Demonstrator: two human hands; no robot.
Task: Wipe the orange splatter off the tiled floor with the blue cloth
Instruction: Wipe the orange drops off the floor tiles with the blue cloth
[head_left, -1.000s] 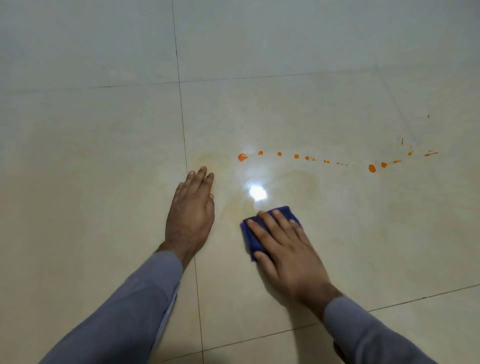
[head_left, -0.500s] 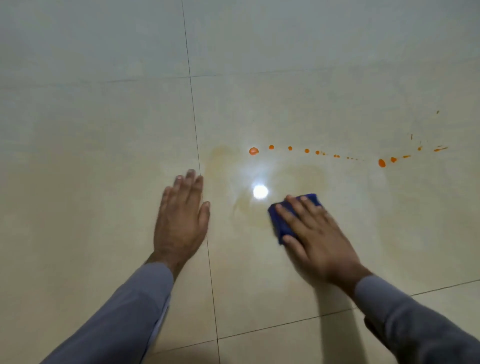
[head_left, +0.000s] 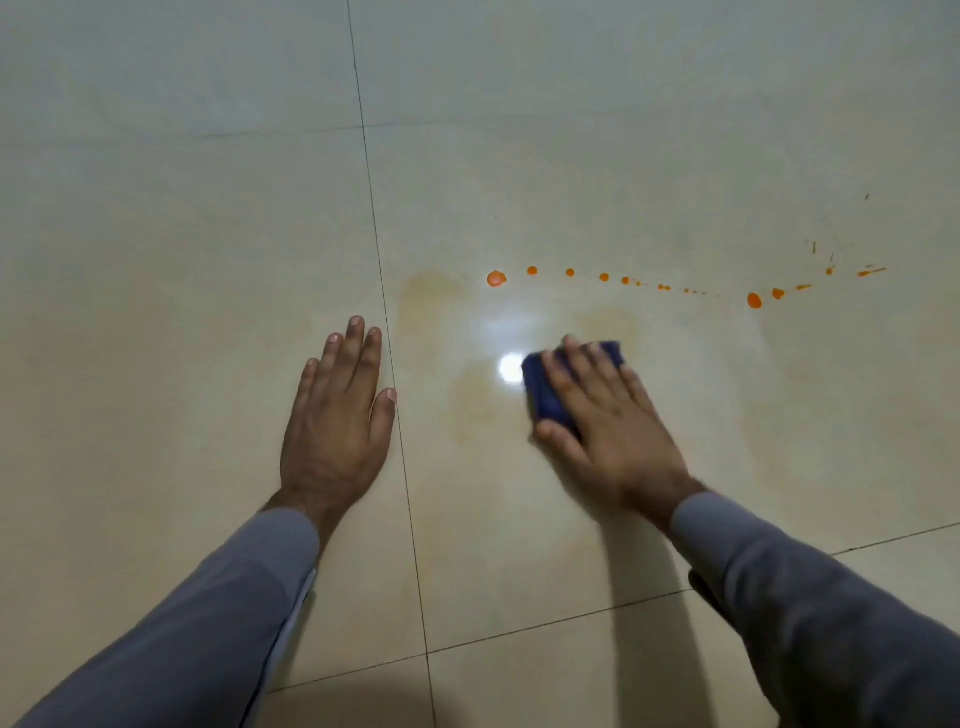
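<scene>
Your right hand (head_left: 605, 421) presses flat, fingers straight, on the blue cloth (head_left: 550, 387) on the tiled floor (head_left: 208, 260), just below the orange splatter (head_left: 496, 278); your left hand (head_left: 337, 415) rests spread flat beside it

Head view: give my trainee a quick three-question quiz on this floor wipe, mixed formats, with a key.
1. True or false: the left hand holds the cloth.
2. The row of orange drops lies: A) beyond the cloth, untouched; B) under the cloth; C) left of the left hand.
3. Fill in: the right hand presses the cloth flat on the ____.

Key: 1 false, the left hand rests flat on the bare tile; 2 A; 3 floor.
</scene>
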